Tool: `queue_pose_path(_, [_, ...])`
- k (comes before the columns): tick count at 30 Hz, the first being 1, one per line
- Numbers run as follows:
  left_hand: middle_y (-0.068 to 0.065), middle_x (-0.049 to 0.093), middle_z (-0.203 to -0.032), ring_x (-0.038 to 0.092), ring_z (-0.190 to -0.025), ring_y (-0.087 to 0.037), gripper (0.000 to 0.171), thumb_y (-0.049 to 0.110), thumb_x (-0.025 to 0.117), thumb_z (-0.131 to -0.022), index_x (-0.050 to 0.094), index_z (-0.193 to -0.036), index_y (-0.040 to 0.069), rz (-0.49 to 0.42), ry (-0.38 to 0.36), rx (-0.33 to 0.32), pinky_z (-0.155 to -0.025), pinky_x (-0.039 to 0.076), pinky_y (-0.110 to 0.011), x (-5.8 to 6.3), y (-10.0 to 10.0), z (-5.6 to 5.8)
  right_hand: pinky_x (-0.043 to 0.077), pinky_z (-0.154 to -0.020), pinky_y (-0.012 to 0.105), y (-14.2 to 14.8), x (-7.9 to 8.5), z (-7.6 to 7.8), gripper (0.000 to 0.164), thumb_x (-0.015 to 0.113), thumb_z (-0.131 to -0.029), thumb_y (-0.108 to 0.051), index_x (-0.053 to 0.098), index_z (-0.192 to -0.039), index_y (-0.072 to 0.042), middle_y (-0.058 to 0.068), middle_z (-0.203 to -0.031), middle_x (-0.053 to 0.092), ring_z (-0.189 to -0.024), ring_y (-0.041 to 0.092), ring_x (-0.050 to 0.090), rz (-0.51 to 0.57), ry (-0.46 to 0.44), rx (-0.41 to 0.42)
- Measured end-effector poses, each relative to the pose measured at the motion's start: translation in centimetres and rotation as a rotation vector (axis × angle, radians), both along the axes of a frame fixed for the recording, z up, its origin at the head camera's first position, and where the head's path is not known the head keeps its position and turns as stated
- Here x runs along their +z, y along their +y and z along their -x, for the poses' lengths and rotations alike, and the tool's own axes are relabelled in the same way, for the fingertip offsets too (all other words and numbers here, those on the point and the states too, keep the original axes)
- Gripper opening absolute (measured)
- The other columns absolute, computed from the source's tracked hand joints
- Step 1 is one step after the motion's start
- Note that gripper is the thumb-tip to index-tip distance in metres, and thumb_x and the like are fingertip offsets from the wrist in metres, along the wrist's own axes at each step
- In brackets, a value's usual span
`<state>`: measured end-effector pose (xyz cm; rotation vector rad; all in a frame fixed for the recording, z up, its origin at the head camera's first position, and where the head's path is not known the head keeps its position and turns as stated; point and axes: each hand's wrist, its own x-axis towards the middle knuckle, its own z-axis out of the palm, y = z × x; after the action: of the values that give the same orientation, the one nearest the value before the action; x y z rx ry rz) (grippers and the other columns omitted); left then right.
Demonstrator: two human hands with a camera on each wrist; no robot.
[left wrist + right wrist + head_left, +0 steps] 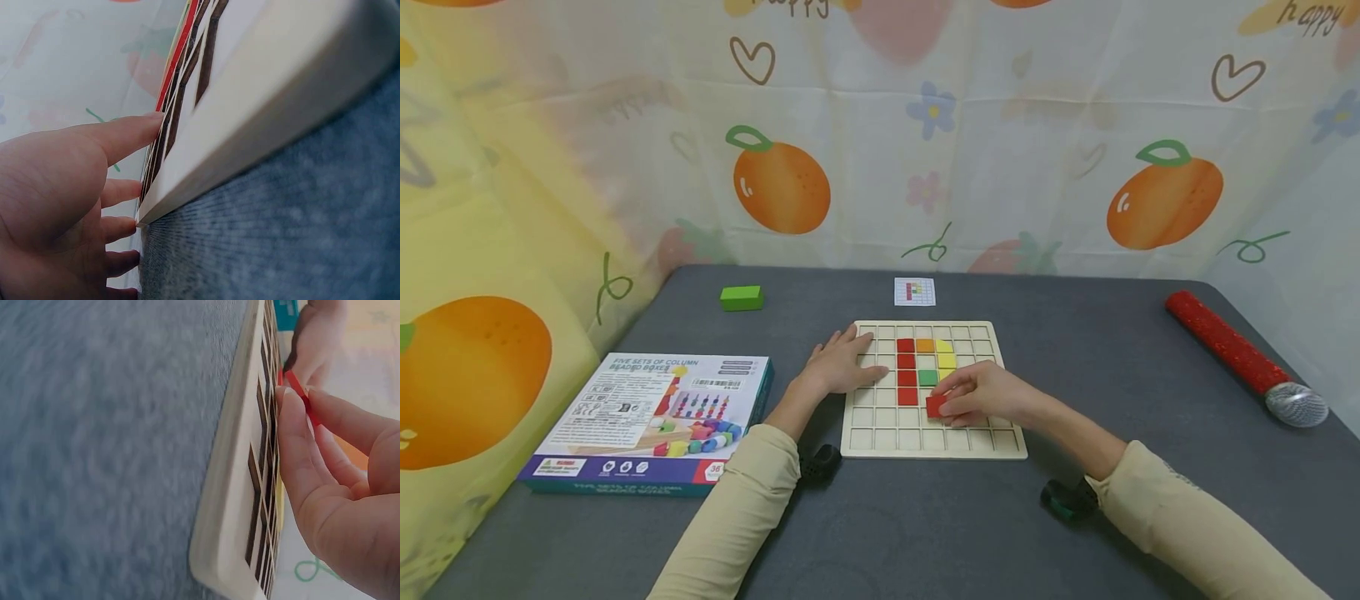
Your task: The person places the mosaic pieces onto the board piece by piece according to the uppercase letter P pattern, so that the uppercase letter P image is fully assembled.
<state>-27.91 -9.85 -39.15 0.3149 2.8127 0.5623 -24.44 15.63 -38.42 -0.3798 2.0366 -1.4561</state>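
Observation:
In the head view, a pale wooden grid board [868, 442] lies on the grey table. A column of red tiles [907, 377] sits in its cells, with an orange tile [924, 345], yellow tiles [945, 347] and a green tile [928, 377] to the right. My right hand [988, 393] pinches a loose red tile [935, 406] between thumb and fingers, just below the green one. In the right wrist view that red tile [299, 387] is tilted over the grid. My left hand [841, 367] rests on the board's left edge with fingers spread, thumb on the grid.
A toy box [647, 425] lies left of the board, with a green block [741, 298] behind it. Beyond the board is a small card [915, 283] printed with a coloured grid pattern. A red microphone [1232, 350] lies at the right, and a fruit-print cloth [865, 183] hangs behind.

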Motion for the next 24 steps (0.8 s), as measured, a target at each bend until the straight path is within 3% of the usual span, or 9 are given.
queue_pose_path(6, [-0.014,0.011,-0.157,0.008,-0.143,-0.036,0.075,0.048,0.057,-0.092,0.028,-0.152,0.012,0.002,0.001,0.003,-0.11,0.009,-0.057,0.0,0.0,0.0,0.056,-0.071,0.035,-1.0,0.0,-0.3,0.029,0.07,-0.086,-0.004,0.064,-0.113,0.007,0.015,-0.089,0.07,-0.073,0.02,0.068,-0.02,-0.03,-0.013])
queue_pose_path(24, [-0.015,0.013,-0.157,0.009,-0.142,-0.036,0.075,0.048,0.057,-0.092,0.029,-0.151,0.012,0.002,0.002,0.007,-0.11,0.009,-0.057,0.2,0.1,-0.1,0.056,-0.064,0.03,-3.1,-0.3,-0.9,0.025,0.072,-0.084,-0.005,0.067,-0.106,0.006,0.014,-0.08,0.07,-0.066,0.017,0.068,-0.039,-0.007,-0.084])
